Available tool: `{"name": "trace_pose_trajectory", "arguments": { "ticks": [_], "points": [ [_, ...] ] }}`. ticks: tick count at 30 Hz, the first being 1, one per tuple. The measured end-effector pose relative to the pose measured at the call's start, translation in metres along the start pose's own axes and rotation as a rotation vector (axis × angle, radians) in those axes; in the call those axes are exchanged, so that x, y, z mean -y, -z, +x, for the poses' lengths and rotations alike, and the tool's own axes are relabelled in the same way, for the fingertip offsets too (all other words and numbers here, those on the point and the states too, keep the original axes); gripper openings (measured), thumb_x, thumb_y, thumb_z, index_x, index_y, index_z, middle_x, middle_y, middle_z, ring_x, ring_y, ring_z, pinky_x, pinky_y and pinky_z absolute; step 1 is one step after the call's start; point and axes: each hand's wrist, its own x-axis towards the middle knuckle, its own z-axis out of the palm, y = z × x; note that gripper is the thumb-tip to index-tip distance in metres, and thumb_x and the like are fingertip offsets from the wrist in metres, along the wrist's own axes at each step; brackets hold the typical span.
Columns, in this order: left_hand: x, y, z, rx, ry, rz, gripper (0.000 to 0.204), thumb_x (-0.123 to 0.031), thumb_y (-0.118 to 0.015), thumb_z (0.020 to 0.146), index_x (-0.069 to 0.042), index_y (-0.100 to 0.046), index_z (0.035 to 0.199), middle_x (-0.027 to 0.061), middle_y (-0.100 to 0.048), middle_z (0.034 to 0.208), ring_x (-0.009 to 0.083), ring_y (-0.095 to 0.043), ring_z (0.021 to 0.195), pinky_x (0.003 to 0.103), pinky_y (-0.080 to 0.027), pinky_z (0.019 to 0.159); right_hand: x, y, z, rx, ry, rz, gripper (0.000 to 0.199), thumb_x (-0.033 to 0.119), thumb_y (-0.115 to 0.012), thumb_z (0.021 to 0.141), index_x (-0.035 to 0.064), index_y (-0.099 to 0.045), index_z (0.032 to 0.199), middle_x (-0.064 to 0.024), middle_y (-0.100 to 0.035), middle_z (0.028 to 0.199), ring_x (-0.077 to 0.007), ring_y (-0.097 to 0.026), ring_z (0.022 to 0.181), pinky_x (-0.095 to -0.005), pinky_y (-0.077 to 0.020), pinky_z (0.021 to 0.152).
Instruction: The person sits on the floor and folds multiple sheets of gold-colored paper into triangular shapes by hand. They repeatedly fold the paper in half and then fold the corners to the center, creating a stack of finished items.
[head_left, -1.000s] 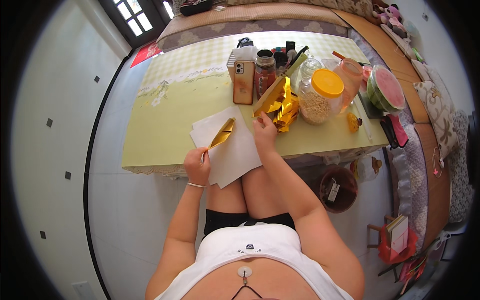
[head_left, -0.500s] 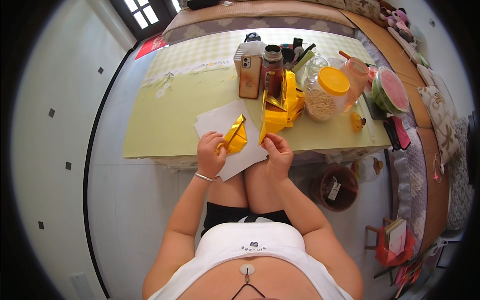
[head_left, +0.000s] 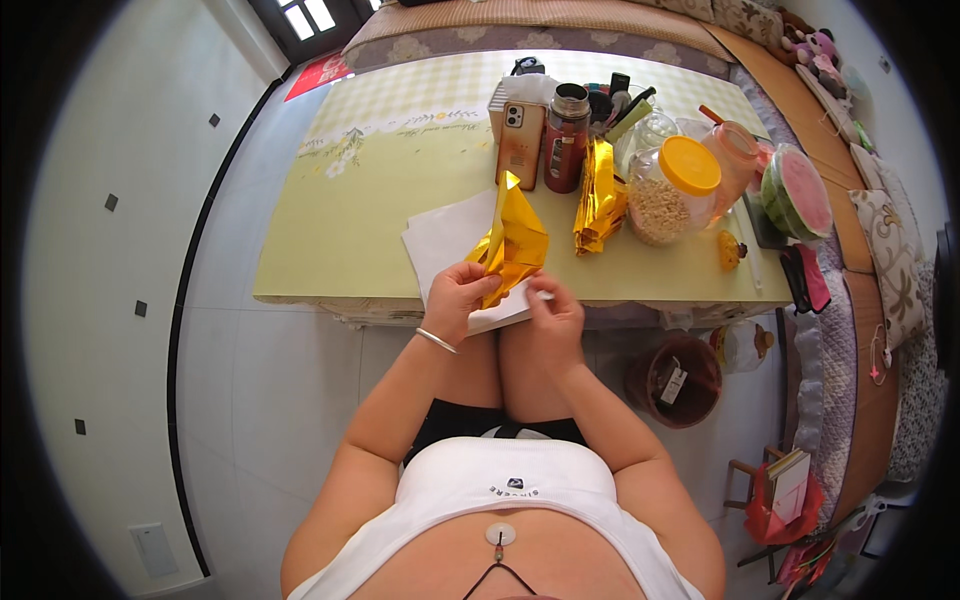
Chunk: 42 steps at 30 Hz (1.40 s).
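Note:
My left hand (head_left: 464, 296) is closed around the lower end of a folded gold foil paper (head_left: 518, 235). The foil stands tilted up, with its pointed tip high and its folds partly spread; a second folded piece seems to lie against it. My right hand (head_left: 556, 318) is just right of the foil's lower corner, fingers curled and blurred by motion. Whether they touch the foil I cannot tell. Beneath the foil, white paper sheets (head_left: 432, 236) lie at the table's front edge. Farther right stands a bunch of folded gold foil papers (head_left: 598, 205).
On the table (head_left: 340, 240) stand a phone (head_left: 518, 150), a dark red flask (head_left: 566, 150), a yellow-lidded jar (head_left: 662, 200), a pinkish jar (head_left: 735, 155) and a cut watermelon (head_left: 797, 195). A brown bin (head_left: 680, 385) sits on the floor, right of my legs.
My right hand has brought a gold foil piece leftward from the bunch, and it is now in my left hand. The foil in my left hand has risen off the white sheets.

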Motion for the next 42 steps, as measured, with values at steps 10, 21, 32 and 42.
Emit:
{"name": "trace_pose_trajectory", "arguments": {
  "ticks": [10,21,32,42],
  "points": [
    [-0.017,0.030,-0.003,0.138,-0.064,0.289,0.018,0.005,-0.076,0.082,-0.001,-0.063,0.094,0.0074,-0.071,0.090,0.0126,-0.070,0.078,0.026,-0.058,0.070,0.036,-0.007,0.079,0.174,-0.135,0.317,0.018,0.006,-0.070,0.094,-0.0026,-0.065,0.109,-0.0076,-0.074,0.097,-0.0099,-0.068,0.085,-0.0214,-0.0521,0.077],
    [-0.025,0.025,-0.012,0.044,-0.097,0.196,0.014,-0.008,-0.067,0.098,0.000,-0.067,0.109,0.0010,-0.068,0.094,0.0057,-0.059,0.076,0.020,-0.049,0.068,0.021,-0.014,0.088,0.333,-0.194,0.197,0.008,0.002,-0.070,0.091,0.0010,-0.065,0.097,-0.0012,-0.070,0.083,-0.0071,-0.064,0.075,-0.0217,-0.0498,0.070],
    [-0.002,0.026,-0.001,-0.035,-0.274,0.391,0.010,-0.008,-0.068,0.097,0.000,-0.066,0.091,-0.0010,-0.066,0.078,0.0049,-0.057,0.068,0.021,-0.048,0.063,0.027,-0.037,0.075,0.256,-0.209,0.339,0.016,0.017,-0.074,0.096,0.0024,-0.070,0.099,0.0029,-0.067,0.085,-0.0030,-0.059,0.075,-0.0205,-0.0483,0.067],
    [0.001,0.041,-0.007,0.144,-0.226,0.383,0.008,-0.002,-0.069,0.094,-0.001,-0.061,0.098,-0.0018,-0.063,0.090,0.0043,-0.058,0.083,0.020,-0.049,0.075,0.022,-0.031,0.083,0.209,-0.253,0.385,0.012,0.012,-0.074,0.094,0.0029,-0.069,0.100,0.0011,-0.069,0.084,-0.0048,-0.061,0.071,-0.0203,-0.0473,0.064]
  ]
}}
